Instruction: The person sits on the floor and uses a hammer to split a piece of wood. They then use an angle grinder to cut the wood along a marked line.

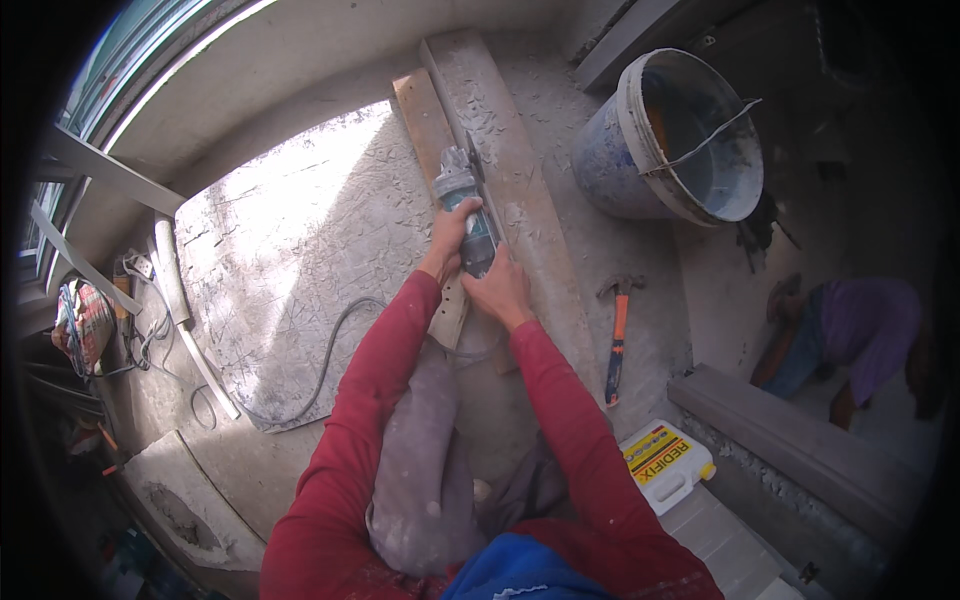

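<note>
An angle grinder [478, 228] with a teal and black body and a dusty grey head lies in my two hands, its head pointing away from me. My left hand [449, 238] wraps round the body from the left side. Closed at the rear end is my right hand [502, 291]; some of its fingers are hidden. Beneath and beside the tool are a narrow wooden board [422, 112] and a wide dusty plank [505, 130]. A grey power cord [336, 328] curves away to the left.
Left of the boards lies a large scratched panel [270, 225], partly sunlit. A dirty bucket [625, 150] holding liquid, an orange-handled hammer [618, 335] and a white-and-yellow jug [668, 465] are on the right. Another person [865, 330] bends low at far right.
</note>
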The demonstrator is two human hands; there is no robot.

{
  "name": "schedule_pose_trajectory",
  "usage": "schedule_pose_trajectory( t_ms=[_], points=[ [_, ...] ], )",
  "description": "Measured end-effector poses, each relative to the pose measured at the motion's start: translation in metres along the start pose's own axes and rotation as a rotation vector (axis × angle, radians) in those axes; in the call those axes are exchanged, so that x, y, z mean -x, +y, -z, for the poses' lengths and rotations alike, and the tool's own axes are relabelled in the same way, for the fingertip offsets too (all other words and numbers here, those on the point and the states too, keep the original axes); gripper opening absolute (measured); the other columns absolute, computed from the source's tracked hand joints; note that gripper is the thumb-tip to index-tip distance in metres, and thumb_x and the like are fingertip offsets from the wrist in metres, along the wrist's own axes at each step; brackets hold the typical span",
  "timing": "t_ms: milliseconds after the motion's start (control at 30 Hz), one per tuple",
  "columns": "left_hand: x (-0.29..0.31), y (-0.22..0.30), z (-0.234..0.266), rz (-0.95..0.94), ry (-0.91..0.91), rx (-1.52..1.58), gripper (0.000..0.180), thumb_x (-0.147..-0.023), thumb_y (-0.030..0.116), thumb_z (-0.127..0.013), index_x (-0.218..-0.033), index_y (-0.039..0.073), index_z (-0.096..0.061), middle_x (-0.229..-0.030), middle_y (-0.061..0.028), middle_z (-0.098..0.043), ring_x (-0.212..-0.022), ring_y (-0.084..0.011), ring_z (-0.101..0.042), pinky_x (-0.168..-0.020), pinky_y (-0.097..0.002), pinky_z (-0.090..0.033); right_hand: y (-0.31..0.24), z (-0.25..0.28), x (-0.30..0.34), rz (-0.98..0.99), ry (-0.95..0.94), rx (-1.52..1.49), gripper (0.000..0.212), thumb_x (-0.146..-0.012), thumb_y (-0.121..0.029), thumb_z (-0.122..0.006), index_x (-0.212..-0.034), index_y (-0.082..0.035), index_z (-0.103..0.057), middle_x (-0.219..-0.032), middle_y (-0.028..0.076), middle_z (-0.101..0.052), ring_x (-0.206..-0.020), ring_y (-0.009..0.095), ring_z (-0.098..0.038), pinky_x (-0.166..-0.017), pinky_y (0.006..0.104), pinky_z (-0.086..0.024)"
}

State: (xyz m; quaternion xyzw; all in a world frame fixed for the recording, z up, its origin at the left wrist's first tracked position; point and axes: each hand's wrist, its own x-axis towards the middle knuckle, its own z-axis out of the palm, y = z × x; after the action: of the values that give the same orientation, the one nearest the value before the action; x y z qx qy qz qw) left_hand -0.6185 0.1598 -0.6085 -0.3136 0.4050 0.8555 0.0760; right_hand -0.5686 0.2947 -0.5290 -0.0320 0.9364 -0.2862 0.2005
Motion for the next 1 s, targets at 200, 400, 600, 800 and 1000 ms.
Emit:
schedule_pose_trajectory(
  t_ms=[200, 400, 600, 800, 1000],
  points=[
    [0.002, -0.001, -0.001, -0.043, 0.005, -0.017, 0.033, -0.091, 0.022, -0.073, -0.115, 0.001, -0.066, -0.099, -0.0107, -0.075, -0.080, -0.0201, -0.072, -0.074, -0.0365, -0.060, 0.007, -0.006, 0.002, 0.026, 0.023, -0.033, 0.068, -0.076, -0.039, -0.079, -0.120, 0.004, -0.049, -0.096, 0.033, -0.071, -0.093, 0.052, -0.070, -0.082, 0.0580, -0.055],
    [0.010, -0.004, -0.001, -0.059, 0.013, -0.073, 0.033, -0.091, 0.022, -0.072, -0.116, 0.001, -0.066, -0.102, -0.0092, -0.075, -0.084, -0.0185, -0.071, -0.078, -0.0354, -0.058, 0.016, -0.012, 0.006, 0.050, 0.043, -0.028, 0.069, -0.076, -0.039, -0.079, -0.121, 0.003, -0.047, -0.094, 0.033, -0.071, -0.091, 0.052, -0.070, -0.079, 0.0586, -0.055],
    [0.016, -0.005, -0.003, -0.057, 0.023, -0.083, 0.034, -0.090, 0.022, -0.073, -0.115, 0.001, -0.068, -0.102, -0.0080, -0.074, -0.083, -0.0176, -0.070, -0.077, -0.0348, -0.058, 0.019, -0.014, 0.010, 0.048, 0.041, -0.045, 0.073, -0.076, -0.038, -0.078, -0.127, 0.004, -0.047, -0.095, 0.033, -0.071, -0.091, 0.052, -0.069, -0.081, 0.0583, -0.055],
    [0.024, -0.002, -0.005, -0.068, 0.029, -0.091, 0.034, -0.087, 0.022, -0.076, -0.112, 0.000, -0.070, -0.098, -0.0066, -0.073, -0.080, -0.0167, -0.070, -0.074, -0.0346, -0.057, 0.019, -0.012, 0.013, 0.022, 0.035, -0.039, 0.071, -0.077, -0.036, -0.077, -0.127, 0.005, -0.050, -0.097, 0.033, -0.071, -0.094, 0.052, -0.069, -0.082, 0.0570, -0.054],
    [0.025, -0.002, -0.003, -0.064, 0.023, -0.114, 0.032, -0.089, 0.024, -0.074, -0.109, -0.001, -0.074, -0.097, -0.0070, -0.075, -0.080, -0.0169, -0.069, -0.075, -0.0345, -0.057, 0.018, -0.013, 0.016, 0.030, 0.037, -0.029, 0.075, -0.077, -0.037, -0.077, -0.131, 0.006, -0.048, -0.097, 0.033, -0.071, -0.094, 0.052, -0.070, -0.082, 0.0566, -0.055]
  ],
)
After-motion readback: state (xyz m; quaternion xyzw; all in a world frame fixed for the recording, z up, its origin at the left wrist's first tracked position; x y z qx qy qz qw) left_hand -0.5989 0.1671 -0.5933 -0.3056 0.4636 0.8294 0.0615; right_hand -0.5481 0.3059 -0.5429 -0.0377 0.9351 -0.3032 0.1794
